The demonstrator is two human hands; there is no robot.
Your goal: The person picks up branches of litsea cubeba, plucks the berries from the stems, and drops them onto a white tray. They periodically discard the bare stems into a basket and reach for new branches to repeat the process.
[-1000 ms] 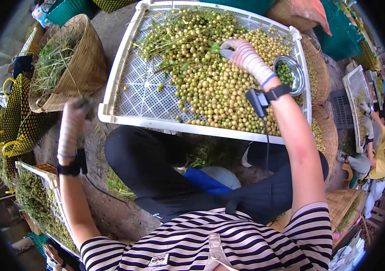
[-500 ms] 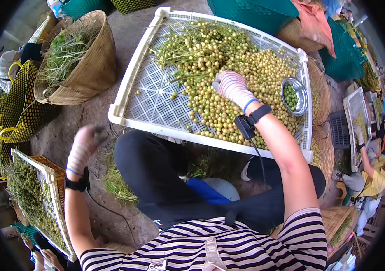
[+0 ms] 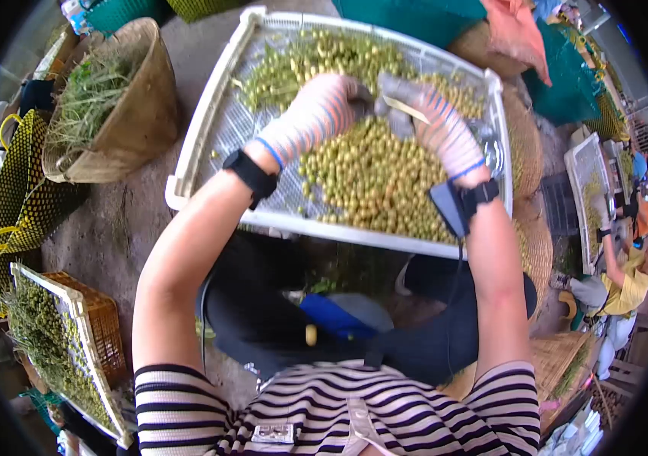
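Both my hands wear pale striped gloves with grey fingertips and hover over the white mesh tray (image 3: 210, 114). My left hand (image 3: 320, 110) has its fingers drawn together near the tray's middle; whatever is between them is hidden. Close beside it, my right hand (image 3: 438, 125) is bent inward with curled fingers. A thin pale strip (image 3: 406, 110) crosses its fingers, too blurred to name. Below the hands lies a heap of small round yellow-green fruits (image 3: 384, 182). Fruits still on green stems (image 3: 286, 72) lie at the back. A metal bowl (image 3: 494, 157) is mostly hidden by my right hand.
A wicker basket (image 3: 149, 114) of stems stands left, beside black-and-yellow woven bags (image 3: 16, 178). Another fruit-laden tray (image 3: 80, 304) is lower left. Wicker baskets (image 3: 529, 152) adjoin the right side. A person in yellow (image 3: 628, 285) sits far right. A small yellowish blob (image 3: 311, 334) shows over my lap.
My left hand has come from beside the tray up over its middle, next to my right hand. The right hand has shifted slightly right and up. The view has shifted a little.
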